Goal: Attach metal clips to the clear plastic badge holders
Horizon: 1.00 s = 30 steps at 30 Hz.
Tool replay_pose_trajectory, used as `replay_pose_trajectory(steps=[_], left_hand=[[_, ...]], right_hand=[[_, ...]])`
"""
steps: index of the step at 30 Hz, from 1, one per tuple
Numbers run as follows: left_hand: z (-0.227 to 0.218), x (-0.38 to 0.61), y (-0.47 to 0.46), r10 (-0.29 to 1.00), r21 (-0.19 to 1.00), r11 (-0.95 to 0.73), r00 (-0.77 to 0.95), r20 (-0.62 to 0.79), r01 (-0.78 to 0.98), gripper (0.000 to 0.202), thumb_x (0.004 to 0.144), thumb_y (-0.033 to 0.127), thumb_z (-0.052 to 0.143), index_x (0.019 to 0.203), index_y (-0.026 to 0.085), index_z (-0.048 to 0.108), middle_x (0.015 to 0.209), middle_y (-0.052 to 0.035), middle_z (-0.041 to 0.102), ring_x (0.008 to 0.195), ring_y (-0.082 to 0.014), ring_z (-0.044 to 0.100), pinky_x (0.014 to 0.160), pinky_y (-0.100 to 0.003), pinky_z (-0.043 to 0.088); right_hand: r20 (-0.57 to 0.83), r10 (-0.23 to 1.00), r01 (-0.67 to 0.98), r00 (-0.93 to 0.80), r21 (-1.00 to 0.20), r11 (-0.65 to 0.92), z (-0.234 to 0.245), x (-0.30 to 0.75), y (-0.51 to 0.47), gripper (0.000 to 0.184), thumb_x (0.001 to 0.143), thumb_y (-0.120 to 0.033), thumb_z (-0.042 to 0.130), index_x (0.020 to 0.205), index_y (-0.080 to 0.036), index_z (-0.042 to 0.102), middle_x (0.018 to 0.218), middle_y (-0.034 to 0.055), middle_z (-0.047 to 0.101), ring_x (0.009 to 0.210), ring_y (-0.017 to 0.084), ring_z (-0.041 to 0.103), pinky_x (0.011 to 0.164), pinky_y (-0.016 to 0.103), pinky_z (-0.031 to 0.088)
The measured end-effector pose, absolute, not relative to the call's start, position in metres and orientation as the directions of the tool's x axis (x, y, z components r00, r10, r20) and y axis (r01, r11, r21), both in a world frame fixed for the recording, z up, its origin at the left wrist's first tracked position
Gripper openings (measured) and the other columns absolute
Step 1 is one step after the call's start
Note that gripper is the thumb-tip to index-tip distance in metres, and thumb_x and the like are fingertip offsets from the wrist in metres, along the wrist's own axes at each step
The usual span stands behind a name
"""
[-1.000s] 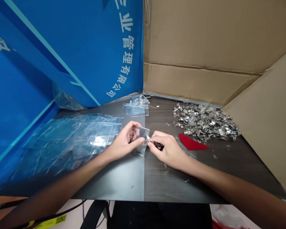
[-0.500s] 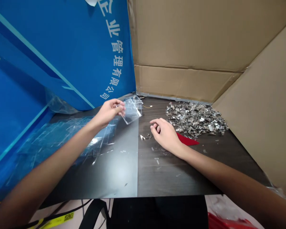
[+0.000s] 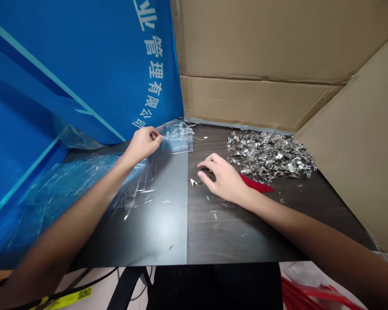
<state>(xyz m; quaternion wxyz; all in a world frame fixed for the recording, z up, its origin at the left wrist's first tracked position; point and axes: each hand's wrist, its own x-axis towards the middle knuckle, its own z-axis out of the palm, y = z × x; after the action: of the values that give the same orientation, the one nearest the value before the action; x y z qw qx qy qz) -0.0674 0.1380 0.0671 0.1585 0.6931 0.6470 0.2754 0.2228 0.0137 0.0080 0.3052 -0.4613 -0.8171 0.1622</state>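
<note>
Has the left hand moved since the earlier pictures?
Yes. The left hand has moved away from the person and leftward, from in front of the stack of clear sleeves to beside the stack's left edge.

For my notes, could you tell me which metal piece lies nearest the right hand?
The small one lying alone beside the right hand; most others sit in the heap beyond.

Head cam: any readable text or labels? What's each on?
"业管理有限公司": white characters on the blue banner, with anything before "业" cut off by the top of the frame.
Barcode-like code on the yellow strip at bottom left: too small to read.
</note>
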Motion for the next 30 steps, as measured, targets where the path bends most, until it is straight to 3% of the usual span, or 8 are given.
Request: replay_pose_trajectory(steps=[3,6,11,16,21,26,30], left_hand=[[0.076,-0.095,0.115,0.984,0.472,-0.169,0.118,0.136,0.865,0.025,0.081,0.046,0.072,0.083,0.021,0.07,0.089,-0.0122,0.072,0.09,-0.0322,0.064,0.097,-0.046,0.051],[0.082,-0.127,0.093,0.956,0.302,-0.286,0.291,0.028,0.91,0.047,0.083,0.063,0.072,0.105,0.022,0.079,0.113,-0.0175,0.075,0.112,-0.0412,0.065,0.102,-0.049,0.051],[0.084,-0.16,0.067,0.93,0.37,-0.245,0.325,-0.173,0.896,0.07,0.073,0.071,0.086,0.129,0.029,0.081,0.14,-0.0143,0.072,0.129,-0.0418,0.065,0.108,-0.046,0.054],[0.081,-0.173,0.059,0.897,0.3,-0.253,0.339,-0.283,0.92,0.089,0.064,0.07,0.093,0.143,0.033,0.075,0.159,-0.0127,0.061,0.144,-0.0458,0.057,0.112,-0.047,0.052],[0.076,-0.169,0.054,0.902,0.308,-0.244,0.331,-0.276,0.92,0.068,0.062,0.058,0.094,0.122,0.03,0.076,0.153,-0.0113,0.062,0.132,-0.0428,0.061,0.098,-0.043,0.055],[0.082,-0.157,0.051,0.916,0.333,-0.271,0.348,-0.198,0.903,0.056,0.06,0.053,0.095,0.102,0.026,0.07,0.131,-0.0111,0.064,0.118,-0.0384,0.06,0.087,-0.038,0.053],[0.097,-0.148,0.048,0.902,0.446,-0.317,0.411,-0.131,0.837,0.036,0.082,0.054,0.082,0.091,0.025,0.064,0.103,-0.0081,0.065,0.09,-0.0272,0.06,0.073,-0.032,0.047]], right_hand=[[0.345,0.779,0.612,-0.524,-0.484,0.626,0.007,0.219,0.008,0.021,0.106,-0.034,0.074,0.12,-0.02,0.078,0.121,0.0121,0.073,0.112,0.03,0.068,0.095,0.046,0.06],[0.326,0.754,0.606,-0.57,-0.453,0.654,0.004,0.218,0.006,0.012,0.106,-0.029,0.073,0.113,-0.021,0.08,0.117,0.012,0.074,0.108,0.03,0.066,0.089,0.045,0.06],[0.351,0.748,0.587,-0.563,-0.467,0.661,0.0,0.217,0.005,0.011,0.107,-0.021,0.067,0.101,-0.021,0.076,0.112,0.0113,0.075,0.103,0.028,0.066,0.089,0.044,0.058],[0.356,0.763,0.57,-0.54,-0.512,0.642,-0.002,0.215,0.002,0.01,0.107,-0.021,0.066,0.101,-0.021,0.074,0.108,0.0105,0.075,0.103,0.028,0.067,0.092,0.045,0.057],[0.37,0.761,0.555,-0.533,-0.527,0.644,-0.003,0.212,0.001,0.009,0.107,-0.021,0.066,0.1,-0.021,0.072,0.107,0.0092,0.075,0.101,0.027,0.068,0.093,0.045,0.057],[0.377,0.777,0.55,-0.504,-0.553,0.626,-0.004,0.212,0.001,0.008,0.106,-0.021,0.066,0.1,-0.023,0.072,0.106,0.0084,0.076,0.1,0.027,0.069,0.094,0.046,0.057],[0.425,0.78,0.53,-0.46,-0.573,0.625,-0.002,0.212,0.0,0.008,0.105,-0.021,0.066,0.097,-0.023,0.069,0.105,0.0085,0.075,0.1,0.027,0.069,0.094,0.045,0.056]])
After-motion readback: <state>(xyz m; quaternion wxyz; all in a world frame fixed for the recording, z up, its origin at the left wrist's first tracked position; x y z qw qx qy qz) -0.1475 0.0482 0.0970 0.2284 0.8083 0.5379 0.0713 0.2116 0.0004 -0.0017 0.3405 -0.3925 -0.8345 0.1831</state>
